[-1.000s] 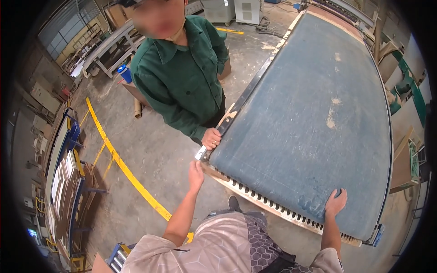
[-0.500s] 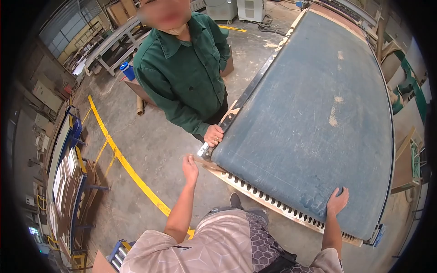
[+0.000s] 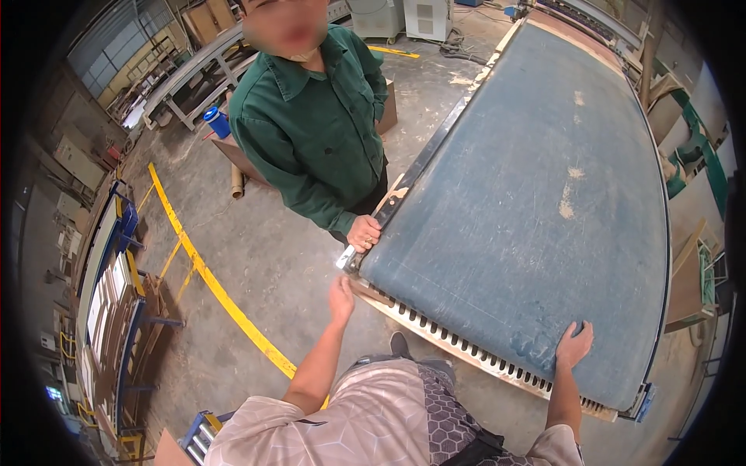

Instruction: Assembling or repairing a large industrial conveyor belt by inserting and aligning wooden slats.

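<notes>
A wide conveyor with a dark blue-grey belt [image 3: 482,233] slopes away in front of me. My left hand [image 3: 341,301] is at its near left corner, fingers closed at the end of a thin brown strip [image 3: 374,294] that lies along the slotted pale end rail [image 3: 435,330]. The fingertips are partly hidden there. My right hand [image 3: 574,347] rests on the belt near its front right, thumb and fingers apart. Across the left corner stands a person in a green shirt [image 3: 315,140], whose hand [image 3: 364,233] grips the conveyor's metal side edge.
A yellow floor line [image 3: 221,291] curves along my left. Beyond it, a rack of stacked panels [image 3: 116,287] stands on blue supports. A blue jug [image 3: 217,121] sits on a box behind the person, and a cardboard tube [image 3: 237,182] stands beside it. Pale dust patches [image 3: 566,210] mark the belt.
My left hand has moved right, toward the conveyor corner, and the brown strip has shifted right along the end rail. My right hand and the other person's hand stay nearly where they were.
</notes>
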`<act>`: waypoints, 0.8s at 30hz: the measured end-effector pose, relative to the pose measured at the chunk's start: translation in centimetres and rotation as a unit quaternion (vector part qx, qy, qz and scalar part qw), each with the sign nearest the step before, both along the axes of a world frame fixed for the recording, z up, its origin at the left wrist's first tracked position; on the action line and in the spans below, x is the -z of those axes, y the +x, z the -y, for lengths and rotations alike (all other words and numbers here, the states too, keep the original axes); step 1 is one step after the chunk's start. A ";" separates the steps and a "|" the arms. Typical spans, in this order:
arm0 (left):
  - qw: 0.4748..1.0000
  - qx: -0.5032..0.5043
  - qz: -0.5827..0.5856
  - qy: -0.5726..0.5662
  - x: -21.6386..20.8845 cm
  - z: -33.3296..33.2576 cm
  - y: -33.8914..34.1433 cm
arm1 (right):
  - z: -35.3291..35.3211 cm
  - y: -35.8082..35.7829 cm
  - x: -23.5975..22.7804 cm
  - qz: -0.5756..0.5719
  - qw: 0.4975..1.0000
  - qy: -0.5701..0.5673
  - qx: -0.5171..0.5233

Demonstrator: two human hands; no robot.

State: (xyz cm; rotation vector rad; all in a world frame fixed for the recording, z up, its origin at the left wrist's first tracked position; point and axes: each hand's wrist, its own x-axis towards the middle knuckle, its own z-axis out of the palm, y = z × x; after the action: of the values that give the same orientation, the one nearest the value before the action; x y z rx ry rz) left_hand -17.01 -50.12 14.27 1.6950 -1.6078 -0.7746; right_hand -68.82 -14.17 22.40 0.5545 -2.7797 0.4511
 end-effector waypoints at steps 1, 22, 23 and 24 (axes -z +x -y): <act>1.000 0.002 0.001 0.001 -0.9 0.4 0.4 | 0.0 0.1 -0.1 -0.005 1.000 0.004 0.005; 0.998 0.013 -0.010 0.060 0.6 0.8 3.5 | -0.1 0.1 0.3 -0.006 1.000 0.009 0.003; 0.999 0.037 -0.017 0.036 1.1 0.9 3.6 | 0.1 -0.2 0.6 -0.008 1.000 0.004 -0.006; 0.998 0.042 -0.012 0.047 1.1 0.5 2.6 | -0.1 -0.3 0.8 -0.003 1.000 0.014 -0.001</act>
State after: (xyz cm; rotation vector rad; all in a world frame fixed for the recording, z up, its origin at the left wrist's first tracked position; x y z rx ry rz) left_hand -14.45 -50.59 13.15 1.6846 -1.6578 -0.9213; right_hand -69.17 -14.04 21.63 0.5628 -2.7842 0.4099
